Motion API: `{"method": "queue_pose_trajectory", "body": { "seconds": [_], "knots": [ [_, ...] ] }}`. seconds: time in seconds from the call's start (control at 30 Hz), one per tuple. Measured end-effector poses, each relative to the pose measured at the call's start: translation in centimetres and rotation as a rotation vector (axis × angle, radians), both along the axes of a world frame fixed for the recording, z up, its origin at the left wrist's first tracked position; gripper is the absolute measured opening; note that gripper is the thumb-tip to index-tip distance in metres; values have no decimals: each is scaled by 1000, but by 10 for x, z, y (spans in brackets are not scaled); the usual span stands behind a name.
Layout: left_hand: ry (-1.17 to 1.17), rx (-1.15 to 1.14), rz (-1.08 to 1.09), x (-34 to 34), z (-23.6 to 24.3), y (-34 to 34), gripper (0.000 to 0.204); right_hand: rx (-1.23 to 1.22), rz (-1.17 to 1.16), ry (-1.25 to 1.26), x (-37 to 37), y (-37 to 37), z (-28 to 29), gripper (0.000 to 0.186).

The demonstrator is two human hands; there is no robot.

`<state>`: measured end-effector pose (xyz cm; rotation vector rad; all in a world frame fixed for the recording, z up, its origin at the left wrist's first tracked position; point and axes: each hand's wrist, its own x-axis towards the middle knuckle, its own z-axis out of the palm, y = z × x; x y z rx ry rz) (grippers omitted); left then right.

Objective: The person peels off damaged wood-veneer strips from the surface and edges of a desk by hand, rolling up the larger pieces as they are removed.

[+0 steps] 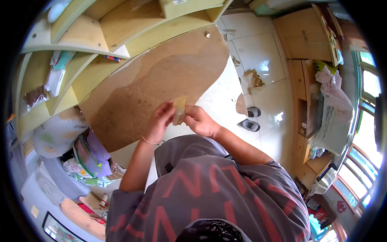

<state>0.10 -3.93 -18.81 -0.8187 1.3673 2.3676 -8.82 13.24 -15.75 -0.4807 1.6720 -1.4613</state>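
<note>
A small yellowish, film-like strip (179,105) is held up between my two hands, and its lower end looks crumpled and pale. My left hand (161,117) pinches its left edge with bent fingers. My right hand (200,121) grips the lower right part between thumb and fingers. Below the hands spreads a broad flat surface, part bare brown board (133,92) with darker stained patches, part glossy white (221,94) with a wavy border between the two.
Pale wooden shelving (145,30) runs along the far left side. On the tiled floor at right lie a crumpled brown scrap (254,78) and dark slippers (250,125). Wooden cabinets (300,36) line the right wall. Bags and cloths (90,155) are heaped at left.
</note>
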Motion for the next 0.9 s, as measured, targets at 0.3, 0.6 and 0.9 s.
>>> {"method": "queue_pose_trajectory", "body": {
  "seconds": [0.3,0.6,0.9],
  "knots": [
    [224,-287,21,-20,4,73,31,260,-240,-416,0,85,-8,31],
    [24,-297,-319,-30,18,124,17,381,-239,-507,3,126,-17,44],
    [253,-566,-365,-66,5,150,30,-30,-688,-639,7,138,-21,47]
  ]
}}
